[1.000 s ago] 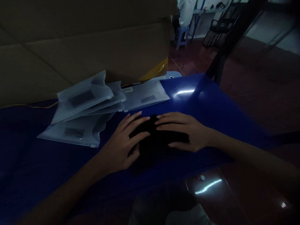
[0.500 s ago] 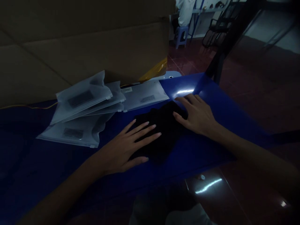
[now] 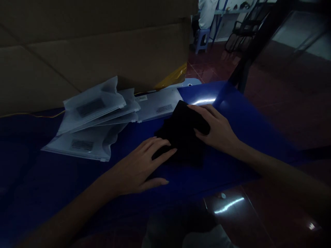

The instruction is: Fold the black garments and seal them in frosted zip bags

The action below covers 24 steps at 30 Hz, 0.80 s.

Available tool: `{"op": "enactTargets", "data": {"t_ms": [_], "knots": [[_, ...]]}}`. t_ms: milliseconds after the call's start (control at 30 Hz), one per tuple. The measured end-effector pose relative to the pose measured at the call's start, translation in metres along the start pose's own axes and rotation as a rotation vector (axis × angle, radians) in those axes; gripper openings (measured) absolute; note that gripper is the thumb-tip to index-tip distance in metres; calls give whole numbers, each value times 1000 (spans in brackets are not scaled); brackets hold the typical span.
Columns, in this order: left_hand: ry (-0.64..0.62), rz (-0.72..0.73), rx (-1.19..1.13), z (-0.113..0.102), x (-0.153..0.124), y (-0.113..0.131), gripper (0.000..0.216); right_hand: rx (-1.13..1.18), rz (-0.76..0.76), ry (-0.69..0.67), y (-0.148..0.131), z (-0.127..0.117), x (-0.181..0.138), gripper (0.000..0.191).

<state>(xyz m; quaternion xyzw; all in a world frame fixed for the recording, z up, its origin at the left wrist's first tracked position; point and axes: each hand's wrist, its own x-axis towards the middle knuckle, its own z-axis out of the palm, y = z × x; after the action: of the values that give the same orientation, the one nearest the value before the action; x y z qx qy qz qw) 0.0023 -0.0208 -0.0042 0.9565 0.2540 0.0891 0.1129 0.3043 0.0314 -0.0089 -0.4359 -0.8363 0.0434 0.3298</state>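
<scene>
A folded black cloth (image 3: 182, 132) lies on the blue table (image 3: 245, 120). My right hand (image 3: 216, 129) grips its right edge, thumb under and fingers over the top. My left hand (image 3: 141, 165) lies with its fingers stretched out, the tips resting on the cloth's near left corner. The scene is dim, so the cloth's folds are hard to make out.
Several frosted zip bags with dark labels (image 3: 95, 119) are piled to the left, one more (image 3: 159, 103) behind the cloth. A large cardboard box (image 3: 90, 51) stands at the back. The table's front edge is near me; red floor tiles (image 3: 284, 113) and a blue stool (image 3: 201, 38) lie beyond.
My right hand moved from the cloth's middle to its far right side and closed on the edge, lifting it. My left hand slid down to the near left corner.
</scene>
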Motion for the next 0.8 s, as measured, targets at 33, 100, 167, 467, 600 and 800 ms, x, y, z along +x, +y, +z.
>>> {"op": "enactTargets", "data": {"t_ms": [33, 100, 167, 467, 600, 800], "knots": [[-3, 19, -2, 0, 0, 1, 75, -22, -26, 32, 2, 1, 0, 69], [-8, 53, 10, 0, 1, 2, 75, -35, -103, 79, 4, 2, -1, 65], [2, 70, 45, 1, 2, 2, 75, -2, -209, 87, 3, 2, -3, 63], [420, 69, 318, 5, 4, 4, 20, 256, -621, -110, -12, 7, -10, 36], [444, 12, 360, 0, 8, 5, 42, 203, -741, -193, -16, 7, -11, 53], [313, -25, 321, 7, 9, 0, 32, 10, -825, -196, -22, 9, -12, 50]]}}
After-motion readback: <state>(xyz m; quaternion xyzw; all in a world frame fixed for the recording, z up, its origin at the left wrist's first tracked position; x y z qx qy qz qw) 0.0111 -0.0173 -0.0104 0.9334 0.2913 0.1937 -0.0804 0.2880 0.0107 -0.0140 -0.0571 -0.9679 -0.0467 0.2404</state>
